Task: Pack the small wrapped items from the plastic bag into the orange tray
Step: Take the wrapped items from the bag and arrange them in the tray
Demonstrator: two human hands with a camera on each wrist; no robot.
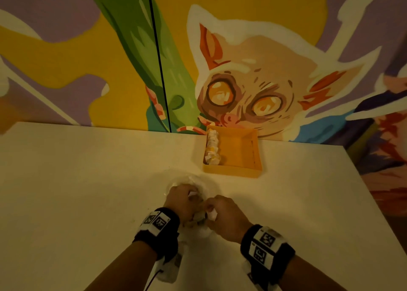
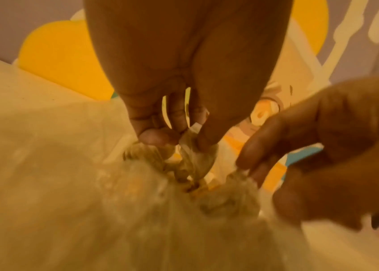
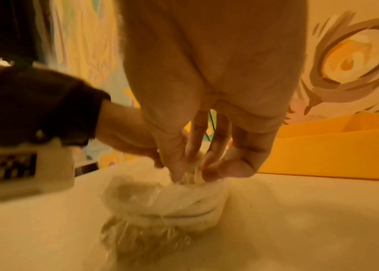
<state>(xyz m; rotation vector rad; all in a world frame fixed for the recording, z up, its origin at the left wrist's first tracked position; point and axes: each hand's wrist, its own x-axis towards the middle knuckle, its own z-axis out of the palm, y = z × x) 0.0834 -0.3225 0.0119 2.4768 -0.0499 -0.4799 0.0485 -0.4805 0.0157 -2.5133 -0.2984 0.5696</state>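
Observation:
A clear plastic bag (image 1: 199, 186) of small wrapped items lies on the white table (image 1: 88, 191), under both hands. My left hand (image 1: 189, 199) pinches crinkled bag plastic between thumb and fingers (image 2: 156, 137). My right hand (image 1: 212, 211) pinches the bag's plastic (image 3: 165, 201) just beside it, fingertips (image 3: 211, 172) pointing down. The pale wrapped items inside the bag (image 2: 225, 199) show only as blurred lumps. The orange tray (image 1: 240, 152) stands beyond the hands against the wall, with a row of wrapped items (image 1: 212, 147) along its left side.
A painted mural wall (image 1: 242, 70) rises right behind the table's far edge. The table's right edge (image 1: 374, 202) runs diagonally at the right. Each wrist wears a black band with a marker block (image 1: 264, 244).

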